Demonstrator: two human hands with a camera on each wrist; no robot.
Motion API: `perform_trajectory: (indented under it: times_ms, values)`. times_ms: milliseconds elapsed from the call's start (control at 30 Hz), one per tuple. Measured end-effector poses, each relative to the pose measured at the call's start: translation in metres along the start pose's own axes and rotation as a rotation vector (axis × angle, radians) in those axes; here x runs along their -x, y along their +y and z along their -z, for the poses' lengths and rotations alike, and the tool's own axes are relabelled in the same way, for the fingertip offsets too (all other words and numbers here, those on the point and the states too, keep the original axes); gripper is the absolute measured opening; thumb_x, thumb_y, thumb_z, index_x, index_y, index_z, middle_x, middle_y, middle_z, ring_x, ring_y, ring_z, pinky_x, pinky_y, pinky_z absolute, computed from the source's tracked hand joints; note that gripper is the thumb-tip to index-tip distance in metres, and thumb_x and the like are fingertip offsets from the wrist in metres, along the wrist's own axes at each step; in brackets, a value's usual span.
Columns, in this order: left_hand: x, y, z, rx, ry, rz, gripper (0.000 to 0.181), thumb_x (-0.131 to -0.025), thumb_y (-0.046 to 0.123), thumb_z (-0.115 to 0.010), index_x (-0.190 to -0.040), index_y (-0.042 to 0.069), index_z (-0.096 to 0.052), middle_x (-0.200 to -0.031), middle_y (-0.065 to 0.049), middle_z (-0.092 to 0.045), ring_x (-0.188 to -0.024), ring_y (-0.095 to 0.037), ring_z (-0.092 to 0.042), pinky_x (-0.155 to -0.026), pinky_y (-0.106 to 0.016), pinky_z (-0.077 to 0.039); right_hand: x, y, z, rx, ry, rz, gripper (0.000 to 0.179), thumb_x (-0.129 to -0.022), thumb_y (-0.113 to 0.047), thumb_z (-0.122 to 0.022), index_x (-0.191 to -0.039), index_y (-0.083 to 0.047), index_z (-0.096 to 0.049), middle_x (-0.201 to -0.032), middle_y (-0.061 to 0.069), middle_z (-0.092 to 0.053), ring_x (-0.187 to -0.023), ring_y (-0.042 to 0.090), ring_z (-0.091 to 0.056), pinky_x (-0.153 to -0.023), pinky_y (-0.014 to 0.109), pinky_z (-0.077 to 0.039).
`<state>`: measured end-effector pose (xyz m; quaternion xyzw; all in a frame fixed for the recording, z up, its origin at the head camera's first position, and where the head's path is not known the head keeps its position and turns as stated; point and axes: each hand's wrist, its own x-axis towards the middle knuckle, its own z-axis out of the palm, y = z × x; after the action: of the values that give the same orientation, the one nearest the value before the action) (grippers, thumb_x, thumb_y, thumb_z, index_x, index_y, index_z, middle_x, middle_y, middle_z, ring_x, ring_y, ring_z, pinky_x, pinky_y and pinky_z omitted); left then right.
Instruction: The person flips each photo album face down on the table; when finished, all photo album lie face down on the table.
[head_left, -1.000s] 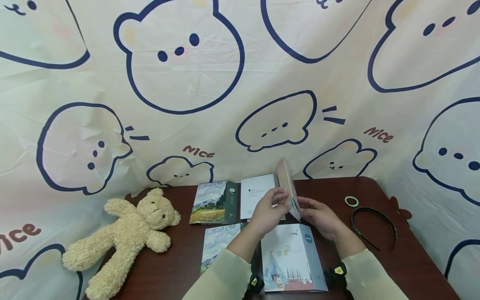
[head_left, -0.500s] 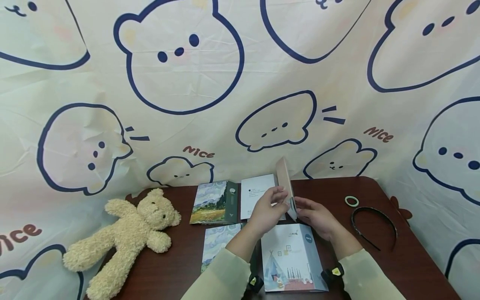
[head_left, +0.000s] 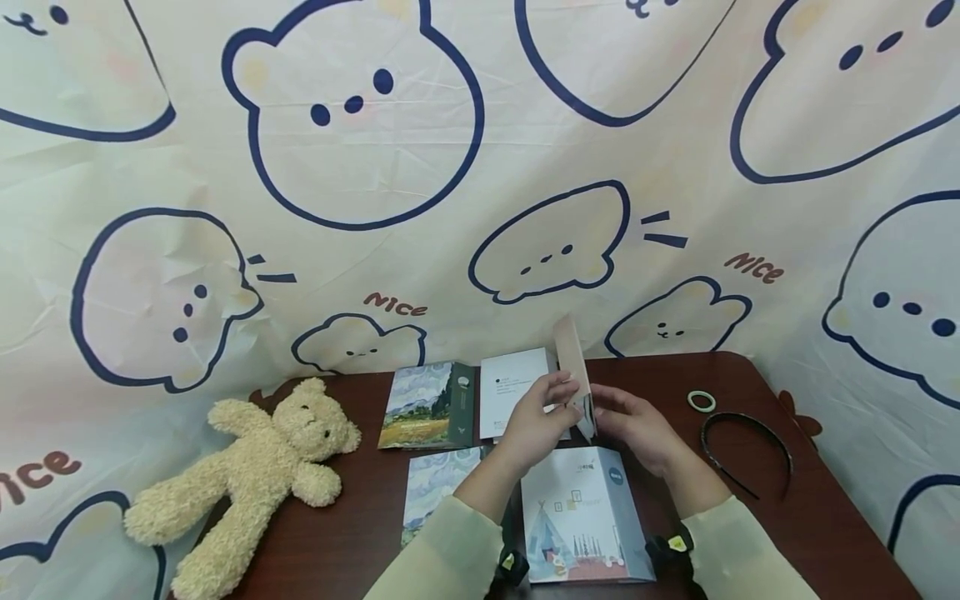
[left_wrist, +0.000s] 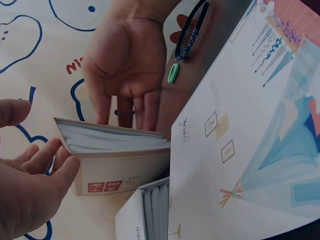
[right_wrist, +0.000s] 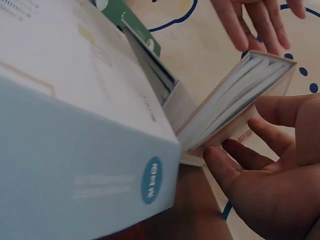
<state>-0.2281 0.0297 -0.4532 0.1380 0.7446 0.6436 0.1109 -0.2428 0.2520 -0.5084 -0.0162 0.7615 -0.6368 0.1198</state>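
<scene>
A thin beige-covered book (head_left: 572,354) stands on edge at the back of the table, its pale page edges (right_wrist: 225,105) showing between the covers. My left hand (head_left: 534,421) is on its left side; in the left wrist view the fingertips (left_wrist: 65,165) lie at the book's corner, with the thumb held apart. On the other side is my right hand (head_left: 633,425), its fingers extended along the cover. The right wrist view has this hand's spread fingers (right_wrist: 222,165) right at the cover. A white book (head_left: 513,383) lies just left of the standing one.
In front lies a white and blue book with a tent picture (head_left: 573,525). Two landscape-covered books (head_left: 423,408) lie further left, one partly behind my left arm. A teddy bear (head_left: 262,492) is at the left; a green ring (head_left: 701,402) and black headband (head_left: 750,450) at the right.
The book stays upright between my hands, tilting only slightly. My right hand has shifted a little along its right side; the left hand is nearly unmoved.
</scene>
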Motion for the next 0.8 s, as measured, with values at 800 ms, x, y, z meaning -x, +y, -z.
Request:
perform_trajectory:
  times_ms: [800]
  values:
    - [-0.007,-0.009,-0.011,0.133,-0.037,-0.029,0.061,-0.101,0.03,-0.068,-0.156,0.022,-0.044,-0.146,0.009,-0.057,-0.135,-0.014,-0.052,-0.114,-0.047,-0.043,0.011,-0.024,0.015,-0.038,0.013,0.111,0.065,-0.102,-0.037,-0.068,-0.155,-0.008,-0.045,-0.155,0.018,-0.046,-0.132,0.033,-0.059,-0.106,0.041,-0.05]
